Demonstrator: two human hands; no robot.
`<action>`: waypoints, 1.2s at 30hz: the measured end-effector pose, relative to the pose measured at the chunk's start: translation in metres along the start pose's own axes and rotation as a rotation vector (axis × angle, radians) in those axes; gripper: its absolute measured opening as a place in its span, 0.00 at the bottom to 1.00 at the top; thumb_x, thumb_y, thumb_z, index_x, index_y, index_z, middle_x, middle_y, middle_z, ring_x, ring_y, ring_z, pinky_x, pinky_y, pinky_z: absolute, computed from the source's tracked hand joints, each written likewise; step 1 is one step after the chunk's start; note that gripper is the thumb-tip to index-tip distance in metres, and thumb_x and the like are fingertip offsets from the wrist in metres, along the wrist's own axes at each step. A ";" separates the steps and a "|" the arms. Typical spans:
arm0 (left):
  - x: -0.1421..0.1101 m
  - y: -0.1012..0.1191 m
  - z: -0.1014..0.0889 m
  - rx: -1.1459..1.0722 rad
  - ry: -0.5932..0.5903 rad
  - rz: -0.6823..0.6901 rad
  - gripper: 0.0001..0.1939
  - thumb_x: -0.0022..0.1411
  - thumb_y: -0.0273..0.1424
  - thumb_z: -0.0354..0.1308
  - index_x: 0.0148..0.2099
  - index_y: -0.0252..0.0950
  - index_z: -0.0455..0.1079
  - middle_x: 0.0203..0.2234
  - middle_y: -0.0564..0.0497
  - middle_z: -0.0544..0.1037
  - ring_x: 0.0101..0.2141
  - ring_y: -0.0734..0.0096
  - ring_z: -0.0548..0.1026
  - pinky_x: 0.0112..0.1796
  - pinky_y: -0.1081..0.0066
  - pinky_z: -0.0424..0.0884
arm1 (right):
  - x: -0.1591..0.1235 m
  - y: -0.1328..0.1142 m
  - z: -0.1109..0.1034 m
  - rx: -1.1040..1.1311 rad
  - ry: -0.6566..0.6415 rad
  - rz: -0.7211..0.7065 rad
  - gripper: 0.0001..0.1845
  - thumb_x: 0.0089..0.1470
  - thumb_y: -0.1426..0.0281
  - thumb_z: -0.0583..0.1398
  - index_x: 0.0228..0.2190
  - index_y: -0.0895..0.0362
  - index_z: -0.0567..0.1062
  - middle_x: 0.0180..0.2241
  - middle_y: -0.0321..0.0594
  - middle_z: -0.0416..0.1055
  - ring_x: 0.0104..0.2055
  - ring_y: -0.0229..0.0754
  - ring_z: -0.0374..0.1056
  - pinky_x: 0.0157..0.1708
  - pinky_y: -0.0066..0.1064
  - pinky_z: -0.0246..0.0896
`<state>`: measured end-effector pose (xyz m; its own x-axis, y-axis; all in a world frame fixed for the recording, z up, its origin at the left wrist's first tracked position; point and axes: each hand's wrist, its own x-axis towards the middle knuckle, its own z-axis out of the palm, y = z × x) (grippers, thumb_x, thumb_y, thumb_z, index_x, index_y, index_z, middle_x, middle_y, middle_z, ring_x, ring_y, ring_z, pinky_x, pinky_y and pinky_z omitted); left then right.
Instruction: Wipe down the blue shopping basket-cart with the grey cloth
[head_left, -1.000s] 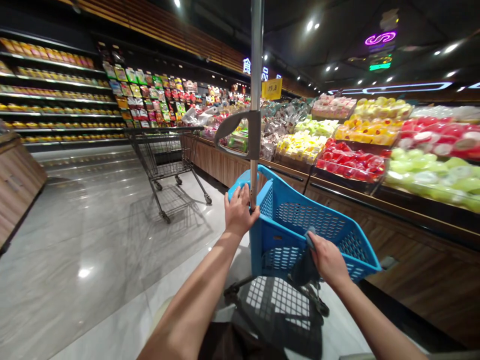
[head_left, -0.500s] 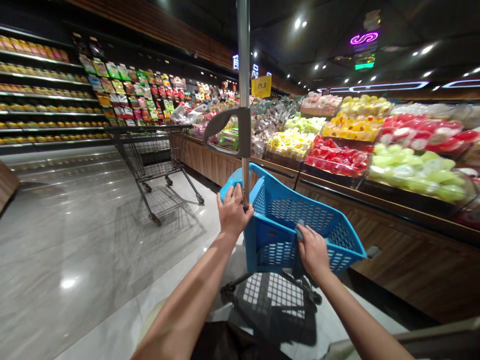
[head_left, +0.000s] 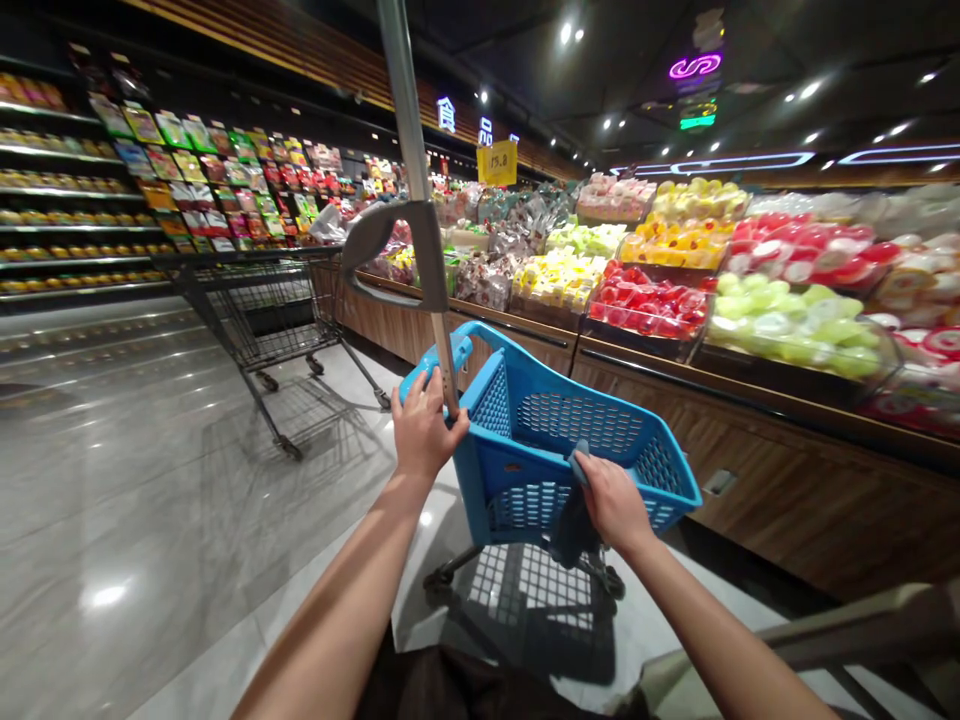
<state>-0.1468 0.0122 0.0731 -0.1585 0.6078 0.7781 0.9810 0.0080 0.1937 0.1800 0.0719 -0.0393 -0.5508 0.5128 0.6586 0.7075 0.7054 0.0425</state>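
Observation:
A blue plastic shopping cart (head_left: 540, 468) with perforated walls stands in front of me, its basket bare inside. My left hand (head_left: 424, 430) grips the cart's blue handle (head_left: 421, 376) at the left end, thumb by the foot of a metal pole (head_left: 405, 90). A grey loop-shaped grip (head_left: 430, 255) is fixed on that pole above the hand. At the near rim of the basket, my right hand (head_left: 615, 500) is closed on a dark grey-blue cloth (head_left: 574, 532). The cloth hangs down the outside of the cart and a corner pokes above the rim.
A black wire shopping cart (head_left: 262, 310) stands to the left on the shiny tiled floor (head_left: 150, 500). Wood-fronted display counters (head_left: 757, 490) with packaged sweets and jellies run along the right. Shelves of packets (head_left: 195, 135) line the back left. A beige-grey object edges in at lower right.
The view has turned slightly right, so the cart and both hands sit further left. More of the cloth hangs visibly below my right hand. Both hands keep their places on the cart.

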 end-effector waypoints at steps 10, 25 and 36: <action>0.000 -0.001 0.000 0.012 0.015 -0.001 0.40 0.60 0.41 0.55 0.69 0.30 0.47 0.59 0.34 0.67 0.62 0.50 0.59 0.63 0.47 0.41 | -0.075 0.081 -0.026 -0.090 0.028 0.129 0.25 0.63 0.66 0.50 0.59 0.59 0.60 0.50 0.52 0.70 0.51 0.52 0.67 0.53 0.49 0.62; 0.000 0.006 0.005 -0.023 0.037 -0.056 0.38 0.58 0.37 0.55 0.68 0.34 0.49 0.56 0.38 0.71 0.62 0.50 0.60 0.63 0.47 0.37 | -0.026 0.010 -0.013 -0.101 0.047 0.287 0.25 0.58 0.72 0.52 0.57 0.56 0.64 0.51 0.46 0.70 0.58 0.55 0.60 0.57 0.52 0.54; -0.002 0.007 0.004 -0.021 0.032 -0.045 0.36 0.59 0.37 0.54 0.67 0.33 0.51 0.56 0.38 0.71 0.62 0.51 0.60 0.62 0.45 0.38 | 0.099 -0.121 0.017 0.240 0.068 0.126 0.29 0.60 0.73 0.52 0.62 0.57 0.58 0.57 0.48 0.66 0.58 0.54 0.60 0.55 0.48 0.56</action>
<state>-0.1387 0.0142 0.0708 -0.2067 0.5815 0.7868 0.9702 0.0180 0.2416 0.0326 0.0458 0.0086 -0.4280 0.5757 0.6967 0.6394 0.7377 -0.2167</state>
